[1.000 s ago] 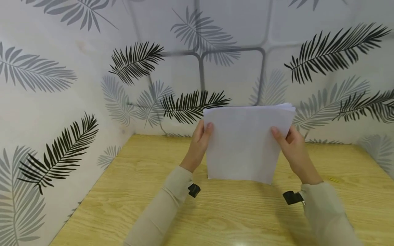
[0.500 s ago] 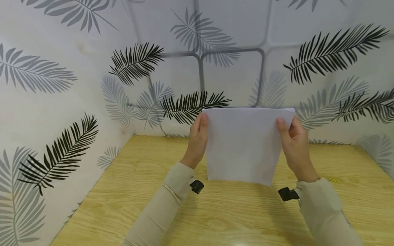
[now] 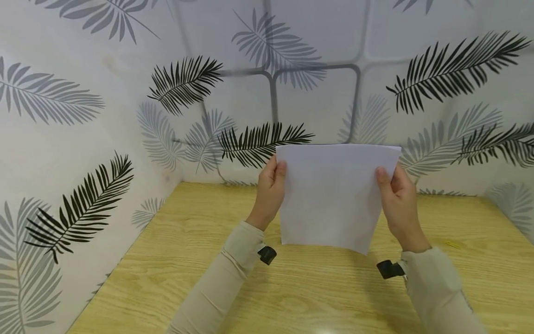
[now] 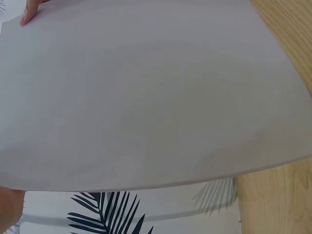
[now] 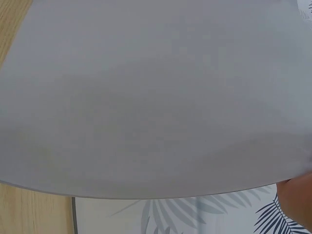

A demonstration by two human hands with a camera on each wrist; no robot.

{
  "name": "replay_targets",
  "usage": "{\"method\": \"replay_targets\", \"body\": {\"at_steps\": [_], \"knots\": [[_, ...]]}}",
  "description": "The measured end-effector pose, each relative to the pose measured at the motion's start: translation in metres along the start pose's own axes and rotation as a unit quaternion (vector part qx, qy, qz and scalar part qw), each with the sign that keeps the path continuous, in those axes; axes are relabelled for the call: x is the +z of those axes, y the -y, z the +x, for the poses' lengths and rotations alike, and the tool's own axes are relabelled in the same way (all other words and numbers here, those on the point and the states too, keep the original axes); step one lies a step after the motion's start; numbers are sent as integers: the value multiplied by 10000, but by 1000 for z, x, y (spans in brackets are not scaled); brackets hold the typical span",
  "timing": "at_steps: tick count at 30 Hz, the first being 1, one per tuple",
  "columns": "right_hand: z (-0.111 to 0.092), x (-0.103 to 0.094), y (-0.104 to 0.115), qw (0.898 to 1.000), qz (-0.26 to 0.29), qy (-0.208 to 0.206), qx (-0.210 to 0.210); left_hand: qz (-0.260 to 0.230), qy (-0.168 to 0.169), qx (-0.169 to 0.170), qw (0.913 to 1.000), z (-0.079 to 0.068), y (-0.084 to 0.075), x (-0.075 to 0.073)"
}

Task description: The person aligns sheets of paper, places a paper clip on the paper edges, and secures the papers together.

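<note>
A stack of white paper stands upright over the table in the head view, its lower edge at or close to the tabletop. My left hand grips its left edge high up, thumb on the near face and fingers behind. On the opposite edge my right hand holds it the same way. In the left wrist view the paper fills most of the frame, and the right thumb shows at the top left. The right wrist view is mostly paper too, with part of the right hand at the lower right.
The light wooden table reaches back to a wall patterned with leaves. A small yellow paper clip lies on the table to the right of the right hand. Black wrist cameras sit at both cuffs.
The sheets fanned out at the upper right corner a second ago now lie flush. Both hands have shifted slightly along the edges, the right one outward. The paper stays in about the same place.
</note>
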State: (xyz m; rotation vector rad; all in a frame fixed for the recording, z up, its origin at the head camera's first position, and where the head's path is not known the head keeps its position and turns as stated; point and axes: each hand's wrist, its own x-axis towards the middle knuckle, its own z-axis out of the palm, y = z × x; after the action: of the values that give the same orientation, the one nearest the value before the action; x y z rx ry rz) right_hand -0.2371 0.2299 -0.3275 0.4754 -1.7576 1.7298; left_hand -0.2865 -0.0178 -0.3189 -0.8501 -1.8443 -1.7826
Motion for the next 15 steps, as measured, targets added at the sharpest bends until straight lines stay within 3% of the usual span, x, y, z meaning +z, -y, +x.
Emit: {"method": "replay_targets", "body": {"at_steps": [10, 15], "knots": [[-3, 0, -5, 9997, 42, -218, -60, 196, -141, 76, 9997, 1, 0, 2], [-1, 2, 5, 9983, -519, -272, 25, 445, -238, 136, 9986, 4, -5, 0]]}}
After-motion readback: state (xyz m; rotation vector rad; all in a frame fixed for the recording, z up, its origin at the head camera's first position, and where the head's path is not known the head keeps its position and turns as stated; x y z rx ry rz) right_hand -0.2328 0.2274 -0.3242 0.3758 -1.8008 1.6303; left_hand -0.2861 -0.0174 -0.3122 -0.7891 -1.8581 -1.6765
